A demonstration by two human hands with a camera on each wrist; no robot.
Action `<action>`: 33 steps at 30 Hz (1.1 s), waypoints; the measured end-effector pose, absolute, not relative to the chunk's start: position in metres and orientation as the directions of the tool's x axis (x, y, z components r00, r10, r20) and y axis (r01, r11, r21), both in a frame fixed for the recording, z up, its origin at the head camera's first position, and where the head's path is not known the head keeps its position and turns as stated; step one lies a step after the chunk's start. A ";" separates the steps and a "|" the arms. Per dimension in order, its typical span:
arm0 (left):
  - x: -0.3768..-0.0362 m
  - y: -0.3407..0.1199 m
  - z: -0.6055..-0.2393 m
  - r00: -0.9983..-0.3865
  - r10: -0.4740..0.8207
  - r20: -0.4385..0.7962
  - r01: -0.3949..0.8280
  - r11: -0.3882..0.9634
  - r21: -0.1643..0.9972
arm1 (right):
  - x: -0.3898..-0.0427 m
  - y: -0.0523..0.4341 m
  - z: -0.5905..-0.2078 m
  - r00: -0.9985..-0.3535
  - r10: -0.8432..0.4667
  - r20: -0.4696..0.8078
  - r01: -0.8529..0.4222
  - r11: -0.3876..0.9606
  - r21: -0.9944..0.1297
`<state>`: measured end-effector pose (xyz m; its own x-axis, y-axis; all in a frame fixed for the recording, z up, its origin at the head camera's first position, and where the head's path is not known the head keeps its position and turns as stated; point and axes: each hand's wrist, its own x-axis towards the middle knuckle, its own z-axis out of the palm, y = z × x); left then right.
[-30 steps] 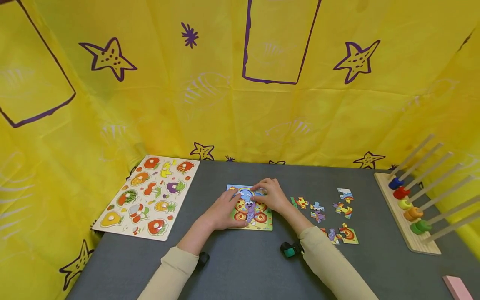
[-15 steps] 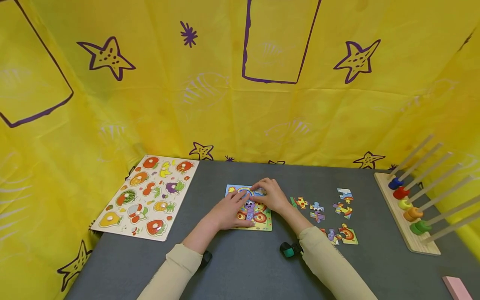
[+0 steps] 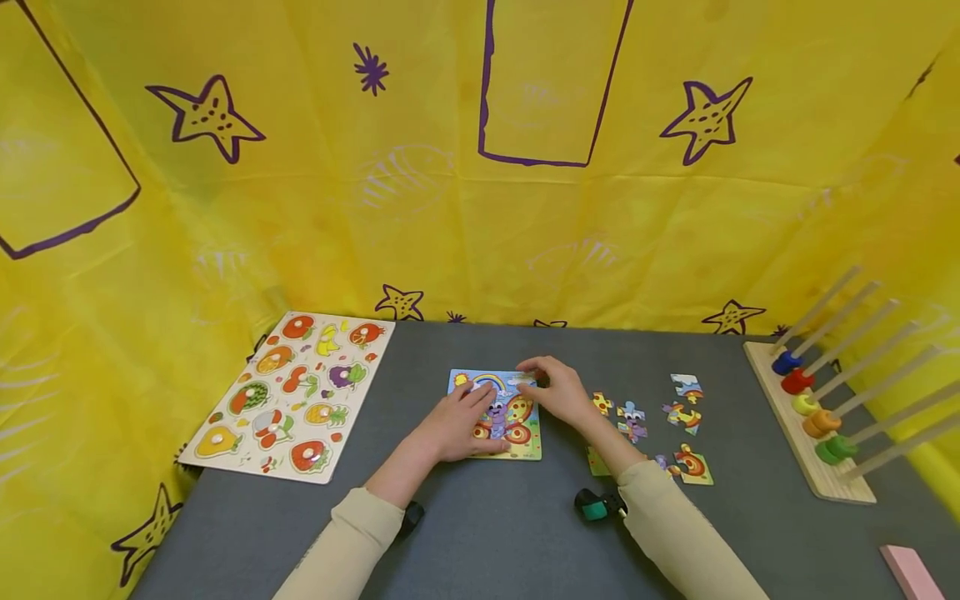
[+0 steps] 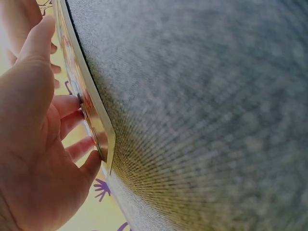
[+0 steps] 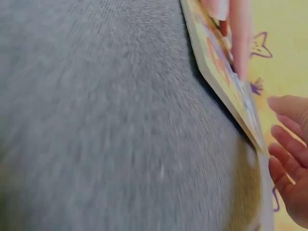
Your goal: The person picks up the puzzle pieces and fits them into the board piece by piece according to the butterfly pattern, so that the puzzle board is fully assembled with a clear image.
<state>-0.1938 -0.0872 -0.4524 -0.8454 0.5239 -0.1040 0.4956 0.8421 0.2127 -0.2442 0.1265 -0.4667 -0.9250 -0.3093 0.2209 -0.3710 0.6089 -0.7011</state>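
Note:
A butterfly jigsaw board [image 3: 512,421] lies on the grey table [image 3: 487,533]. My left hand [image 3: 457,425] rests flat on its left half with straight fingers; in the left wrist view the left hand [image 4: 33,144] presses the board's edge [image 4: 94,115]. My right hand [image 3: 558,392] hovers at the board's upper right corner, fingers loosely bent, holding nothing. The right wrist view shows the right hand's fingers [image 5: 288,144] just off the board [image 5: 221,72]. Loose jigsaw pieces [image 3: 632,421] lie to its right.
A fruit peg puzzle [image 3: 288,392] lies at the left table edge. A wooden rod rack with coloured rings [image 3: 810,417] stands at the right. A pink block [image 3: 911,571] sits at the near right corner. Yellow cloth [image 3: 480,208] walls the table in.
My right hand has drawn back to the right, off the board's top, uncovering the rainbow and the upper right area. The left hand stays on the board.

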 end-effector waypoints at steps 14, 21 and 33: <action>-0.195 -0.091 -0.457 -0.846 0.527 -0.084 0.491 0.829 0.267 | -0.234 0.197 -0.460 -0.970 -0.165 0.180 -0.243 0.587 -0.772; -0.194 -0.092 -0.456 -0.843 0.532 -0.081 0.489 0.820 0.296 | -0.229 0.234 -0.460 -0.977 -0.096 0.190 -0.206 0.645 -0.736; -0.195 -0.091 -0.456 -0.841 0.534 -0.087 0.490 0.821 0.294 | -0.221 0.297 -0.464 -0.976 0.071 0.206 -0.083 0.753 -0.652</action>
